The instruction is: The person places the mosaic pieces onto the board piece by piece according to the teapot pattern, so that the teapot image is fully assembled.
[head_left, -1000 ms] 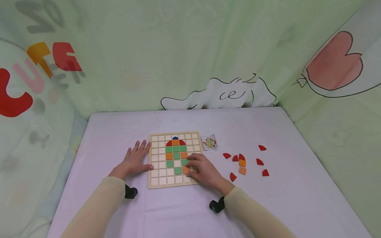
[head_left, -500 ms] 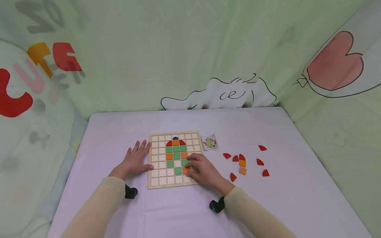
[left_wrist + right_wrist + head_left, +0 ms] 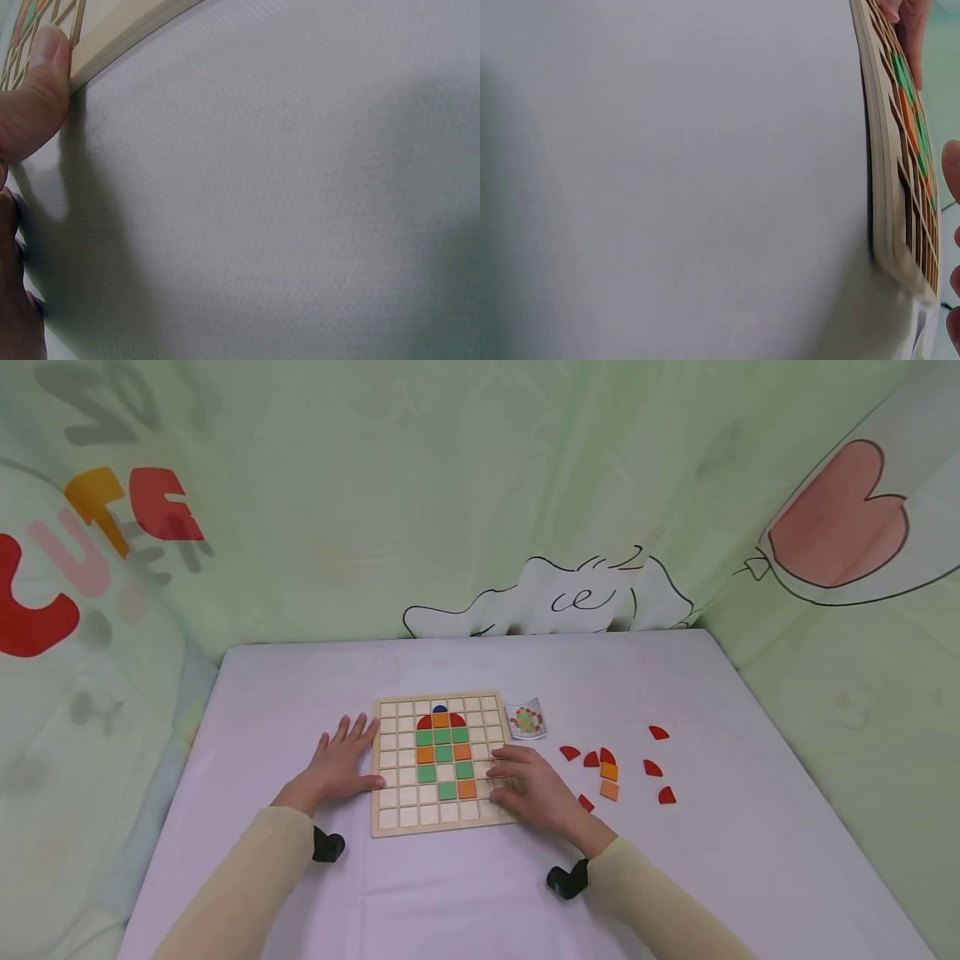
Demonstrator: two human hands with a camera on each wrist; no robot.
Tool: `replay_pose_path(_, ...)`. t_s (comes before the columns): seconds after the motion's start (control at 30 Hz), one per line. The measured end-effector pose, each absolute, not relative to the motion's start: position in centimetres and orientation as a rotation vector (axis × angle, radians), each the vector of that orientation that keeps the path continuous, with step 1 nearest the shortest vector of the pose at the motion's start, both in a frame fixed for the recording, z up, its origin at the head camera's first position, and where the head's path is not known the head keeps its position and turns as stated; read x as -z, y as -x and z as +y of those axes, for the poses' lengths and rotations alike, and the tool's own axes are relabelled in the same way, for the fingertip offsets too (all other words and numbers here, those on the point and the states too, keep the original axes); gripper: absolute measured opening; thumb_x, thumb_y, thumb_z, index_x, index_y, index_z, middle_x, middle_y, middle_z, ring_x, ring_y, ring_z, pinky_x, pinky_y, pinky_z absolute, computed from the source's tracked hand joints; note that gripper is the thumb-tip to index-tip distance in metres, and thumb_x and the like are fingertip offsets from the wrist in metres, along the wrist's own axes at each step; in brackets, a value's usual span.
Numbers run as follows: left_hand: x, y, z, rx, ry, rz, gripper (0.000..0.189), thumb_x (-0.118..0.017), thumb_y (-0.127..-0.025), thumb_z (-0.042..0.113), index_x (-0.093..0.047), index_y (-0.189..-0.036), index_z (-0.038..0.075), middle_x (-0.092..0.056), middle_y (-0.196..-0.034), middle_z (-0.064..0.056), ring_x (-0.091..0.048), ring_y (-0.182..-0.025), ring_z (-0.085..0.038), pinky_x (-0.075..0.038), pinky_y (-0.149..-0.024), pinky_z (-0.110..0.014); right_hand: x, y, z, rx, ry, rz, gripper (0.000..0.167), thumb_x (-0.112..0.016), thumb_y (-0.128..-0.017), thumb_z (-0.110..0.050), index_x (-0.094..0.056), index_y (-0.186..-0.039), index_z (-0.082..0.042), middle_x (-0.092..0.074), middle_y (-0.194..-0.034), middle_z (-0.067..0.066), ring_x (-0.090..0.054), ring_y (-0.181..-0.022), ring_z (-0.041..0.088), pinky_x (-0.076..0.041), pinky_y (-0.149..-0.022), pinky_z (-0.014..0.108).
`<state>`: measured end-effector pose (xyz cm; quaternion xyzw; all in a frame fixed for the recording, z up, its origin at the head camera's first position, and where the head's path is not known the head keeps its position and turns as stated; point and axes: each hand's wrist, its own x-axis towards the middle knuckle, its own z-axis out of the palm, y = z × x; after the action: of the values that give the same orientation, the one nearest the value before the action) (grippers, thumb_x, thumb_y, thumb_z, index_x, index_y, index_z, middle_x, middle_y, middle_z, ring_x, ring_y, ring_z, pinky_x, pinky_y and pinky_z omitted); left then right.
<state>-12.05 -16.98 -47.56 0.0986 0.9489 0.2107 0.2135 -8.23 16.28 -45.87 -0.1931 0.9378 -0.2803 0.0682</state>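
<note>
A wooden grid board (image 3: 420, 832) lies on the table, bearing green squares (image 3: 443, 753), orange squares (image 3: 467, 788), two red quarter circles (image 3: 424, 722) and a blue half-round piece (image 3: 440, 709). My left hand (image 3: 337, 767) rests at the board's left edge with fingers spread; in the left wrist view its thumb (image 3: 46, 56) lies on the rim. My right hand (image 3: 542, 789) hovers over the board's right side, fingers loosely bent and nothing between them. In the right wrist view its fingertips (image 3: 952, 169) show apart from the board's squares.
A small pattern card (image 3: 527, 720) lies beyond the board's right edge. Farther right are scattered several red quarter circles (image 3: 652, 767), a yellow-orange square (image 3: 609, 771) and an orange square (image 3: 610, 791). A fabric backdrop (image 3: 337, 527) stands behind the table.
My right hand has drawn back to the right, off the orange square in the lower part of the pattern, which now shows fully. The left hand stays at the board's edge.
</note>
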Motion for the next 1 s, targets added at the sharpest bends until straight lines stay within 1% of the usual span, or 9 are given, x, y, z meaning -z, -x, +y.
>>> replay_pose_path(0.13,47.5,12.0,-17.1,-0.592,-0.269,2.633,0.104,-0.076,-0.090,0.042,-0.013,-0.164,0.005,-0.004,-0.172,-0.021,0.004,-0.158,-0.045,-0.001,-0.125,-0.068,45.5,7.8,18.2,0.849,0.575,2.855,0.027,-0.083,-0.086,-0.016,-0.078,-0.112,-0.012,-0.064,-0.140,0.011,-0.051,-0.138,0.034,-0.053,-0.106,0.051)
replay_pose_path(0.27,47.4,11.9,-17.2,-0.591,-0.271,2.634,0.104,-0.076,-0.090,0.042,-0.013,-0.164,0.005,-0.004,-0.172,-0.021,0.004,-0.158,-0.045,-0.002,-0.125,-0.068,45.7,7.4,20.6,0.856,0.545,2.902,0.028,-0.083,-0.086,-0.014,-0.078,-0.113,-0.012,-0.064,-0.139,0.011,-0.053,-0.135,0.036,-0.054,-0.103,0.053)
replay_pose_path(0.43,47.4,11.9,-17.2,-0.589,-0.273,2.636,0.104,-0.076,-0.090,0.043,-0.013,-0.164,0.005,-0.004,-0.172,-0.022,0.004,-0.158,-0.046,-0.002,-0.125,-0.068,46.2,7.1,24.2,0.852,0.428,2.956,0.030,-0.083,-0.086,-0.012,-0.077,-0.115,-0.011,-0.064,-0.138,0.012,-0.054,-0.133,0.037,-0.055,-0.100,0.054)
replay_pose_path(0.67,47.2,11.9,-17.0,-0.599,-0.278,2.633,0.104,-0.076,-0.090,0.042,-0.014,-0.164,0.004,-0.005,-0.172,-0.022,0.004,-0.158,-0.046,-0.002,-0.125,-0.068,46.8,6.3,28.7,0.822,0.234,3.012,0.033,-0.080,-0.087,-0.009,-0.075,-0.120,-0.006,-0.061,-0.138,0.018,-0.051,-0.132,0.042,-0.057,-0.096,0.056)
replay_pose_path(0.83,47.2,11.9,-16.9,-0.600,-0.282,2.634,0.104,-0.076,-0.089,0.042,-0.014,-0.164,0.005,-0.005,-0.172,-0.022,0.003,-0.158,-0.046,-0.002,-0.125,-0.068,46.9,5.6,30.4,0.783,0.207,3.054,0.031,-0.081,-0.086,-0.009,-0.075,-0.116,-0.003,-0.062,-0.134,0.022,-0.053,-0.128,0.044,-0.057,-0.095,0.059)
replay_pose_path(1.0,47.4,11.9,-17.0,-0.602,-0.282,2.629,0.104,-0.076,-0.090,0.042,-0.013,-0.164,0.005,-0.004,-0.172,-0.021,0.004,-0.158,-0.045,-0.001,-0.125,-0.068,47.1,5.3,31.2,0.779,0.184,3.068,0.031,-0.081,-0.085,-0.008,-0.075,-0.115,0.000,-0.061,-0.134,0.024,-0.054,-0.126,0.045,-0.056,-0.096,0.059)
